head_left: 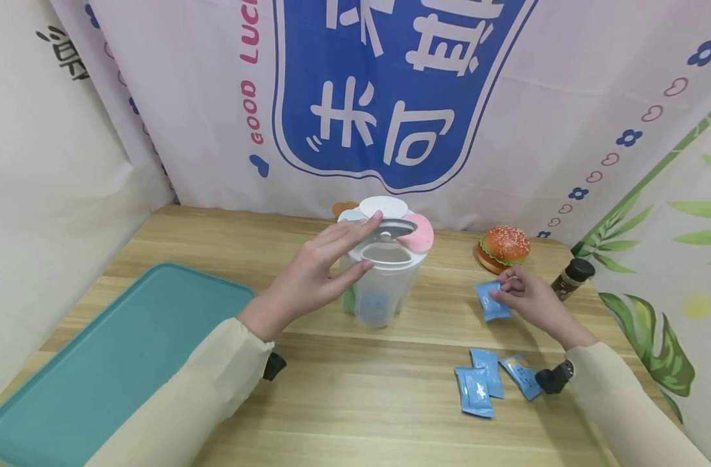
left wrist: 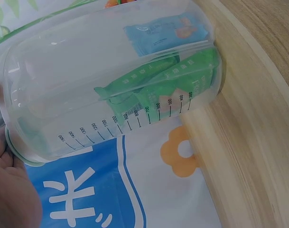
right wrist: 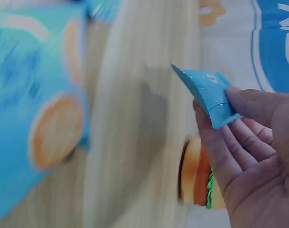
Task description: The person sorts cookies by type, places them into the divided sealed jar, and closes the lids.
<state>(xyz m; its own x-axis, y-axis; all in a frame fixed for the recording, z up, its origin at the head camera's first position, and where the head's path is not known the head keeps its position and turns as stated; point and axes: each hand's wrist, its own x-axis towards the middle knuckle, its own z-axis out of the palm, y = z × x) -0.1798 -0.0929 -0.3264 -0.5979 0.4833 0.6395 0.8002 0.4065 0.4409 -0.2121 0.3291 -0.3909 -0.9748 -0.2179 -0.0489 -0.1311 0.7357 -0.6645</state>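
Observation:
A clear lidded container [head_left: 385, 292] with several compartments stands upright at mid-table. My left hand [head_left: 317, 269] is at its top, fingers fairly straight over the lid and thumb by the front rim. One lid section shows an opening [head_left: 386, 253] at the front. Through the wall in the left wrist view, a blue packet [left wrist: 168, 34] and green packets [left wrist: 182, 78] lie at the bottom. My right hand [head_left: 533, 298] pinches a small blue packet [right wrist: 208, 92] between thumb and fingers, raised over the table to the container's right. Several more blue packets [head_left: 478, 392] lie nearer me.
A toy hamburger [head_left: 505, 248] sits behind my right hand, with a black-capped bottle [head_left: 573, 277] to its right. On the left lies a teal tray [head_left: 128, 363]. A printed cloth [head_left: 215, 155] hangs along the table's back edge.

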